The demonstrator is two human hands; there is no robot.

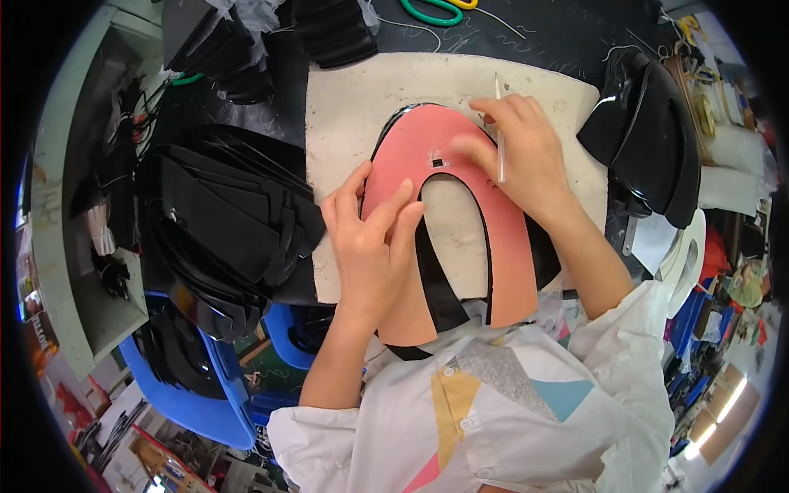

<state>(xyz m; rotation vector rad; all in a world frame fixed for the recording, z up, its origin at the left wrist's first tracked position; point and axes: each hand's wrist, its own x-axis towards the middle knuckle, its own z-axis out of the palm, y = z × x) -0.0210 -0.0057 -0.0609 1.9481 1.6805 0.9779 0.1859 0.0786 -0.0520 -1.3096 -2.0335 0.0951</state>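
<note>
A pink U-shaped shoe upper piece (pixel 419 135), edged in black, lies over glossy black material (pixel 444 296) with its two legs toward me. A small black square with clear film around it sits near the top of the inner curve. My left hand (pixel 368 238) grips the left leg, fingers along the outer edge and thumb by the inner edge. Over the upper right of the piece is my right hand (pixel 530 152), fingers curled around a thin white pen-like stick (pixel 500 156). The stick stands nearly upright in view, and whether its tip touches the piece is unclear.
A cream work board (pixel 345 90) lies beneath. Stacks of black cut pieces stand at left (pixel 218 214), top (pixel 333 33) and right (pixel 645 131). Green-handled scissors (pixel 433 11) rest at the far edge. Blue bins (pixel 181 411) holding black pieces stand lower left.
</note>
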